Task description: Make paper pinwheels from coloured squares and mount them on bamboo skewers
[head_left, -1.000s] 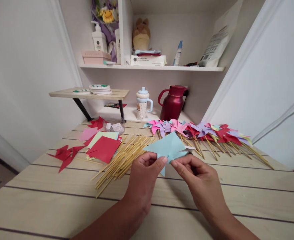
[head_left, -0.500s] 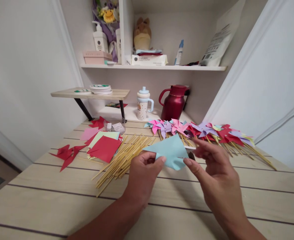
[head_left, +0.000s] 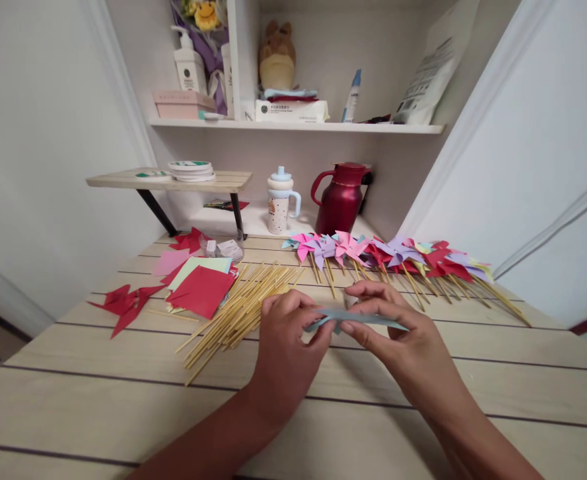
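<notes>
Both my hands hold a light blue paper piece (head_left: pixel 358 318) just above the wooden table (head_left: pixel 98 393), seen nearly edge-on. My left hand (head_left: pixel 288 340) pinches its left end between thumb and fingers. My right hand (head_left: pixel 398 337) grips it from the right, fingers curled over the top. A pile of thin wooden sticks (head_left: pixel 238 303) lies just left of my hands. Behind my hands lies a row of finished paper pinwheels (head_left: pixel 388 257) on sticks.
A stack of red, green and pink paper squares (head_left: pixel 198 287) and red cut pieces (head_left: pixel 123 303) lie at the left. A red jug (head_left: pixel 340 200) and a lidded cup (head_left: pixel 280 200) stand at the back. A small raised shelf (head_left: pixel 173 180) holds tape rolls.
The blue paper was upright and facing me; now it lies flat, edge-on. My right hand, briefly off the paper, has closed on it again. The view has tilted slightly down.
</notes>
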`<state>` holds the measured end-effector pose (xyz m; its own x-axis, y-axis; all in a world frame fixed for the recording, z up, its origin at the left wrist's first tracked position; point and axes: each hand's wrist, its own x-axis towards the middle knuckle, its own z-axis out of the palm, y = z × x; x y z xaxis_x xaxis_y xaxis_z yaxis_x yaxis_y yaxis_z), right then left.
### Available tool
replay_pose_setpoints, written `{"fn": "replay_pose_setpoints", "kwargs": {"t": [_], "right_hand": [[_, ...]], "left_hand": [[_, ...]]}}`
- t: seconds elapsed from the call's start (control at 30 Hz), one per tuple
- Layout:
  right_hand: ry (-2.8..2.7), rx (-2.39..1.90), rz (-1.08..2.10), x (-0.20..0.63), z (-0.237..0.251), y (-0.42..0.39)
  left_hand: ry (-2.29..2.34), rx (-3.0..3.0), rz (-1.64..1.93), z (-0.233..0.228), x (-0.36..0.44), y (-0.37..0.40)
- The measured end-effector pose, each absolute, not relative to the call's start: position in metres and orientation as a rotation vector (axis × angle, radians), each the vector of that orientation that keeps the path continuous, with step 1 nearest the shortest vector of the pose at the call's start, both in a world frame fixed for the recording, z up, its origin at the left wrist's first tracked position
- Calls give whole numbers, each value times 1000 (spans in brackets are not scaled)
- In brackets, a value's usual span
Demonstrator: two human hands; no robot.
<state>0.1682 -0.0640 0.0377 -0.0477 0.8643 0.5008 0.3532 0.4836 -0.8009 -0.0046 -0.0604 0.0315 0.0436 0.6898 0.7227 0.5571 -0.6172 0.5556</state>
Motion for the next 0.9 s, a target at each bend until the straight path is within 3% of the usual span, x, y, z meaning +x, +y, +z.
{"fn": "replay_pose_setpoints", "kwargs": {"t": [0.27, 0.5, 0.7, 0.9], "right_hand": [[-1588, -1127, 582, 164, 39, -64], [-842, -1025, 1180, 150, 33, -56], [-550, -877, 1278, 143, 32, -48], [-651, -907, 1322, 133, 28, -53]], "left_hand": [[1302, 2206, 1639, 31, -5, -61], [1244, 1475, 1720, 36, -8, -56], [1026, 1113, 1272, 27, -4, -50], [872, 1135, 1203, 16, 11, -54]]}}
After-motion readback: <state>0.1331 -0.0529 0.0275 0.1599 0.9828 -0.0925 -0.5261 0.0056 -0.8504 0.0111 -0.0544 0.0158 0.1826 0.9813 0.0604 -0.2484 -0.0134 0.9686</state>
